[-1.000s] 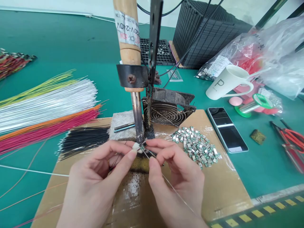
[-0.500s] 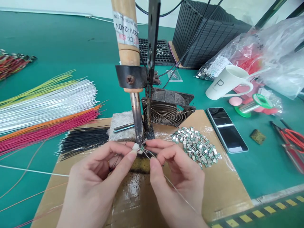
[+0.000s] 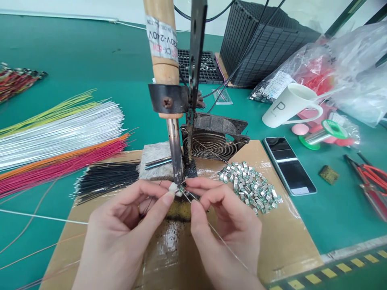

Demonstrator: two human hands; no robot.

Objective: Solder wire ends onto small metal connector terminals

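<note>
My left hand [image 3: 130, 225] pinches a small white piece [image 3: 173, 187] between thumb and fingers, right under the tip of a soldering iron [image 3: 175, 153]. Coloured wires trail off to the left behind that hand. My right hand [image 3: 223, 221] is closed on a thin silvery wire [image 3: 225, 243], whose upper end meets the small parts at the iron tip. The joint between wire, tip and parts is too small to make out. Below the tip lies a dark-edged yellow sponge [image 3: 179, 211].
Bundles of white [image 3: 87, 125], red, orange, yellow and black wires [image 3: 109, 179] lie left. A fan [image 3: 216, 137] stands behind the iron. Small metal connectors [image 3: 249, 187], a phone [image 3: 289, 166], a mug [image 3: 290, 104], a solder spool [image 3: 320, 135] and pliers [image 3: 373, 189] are right.
</note>
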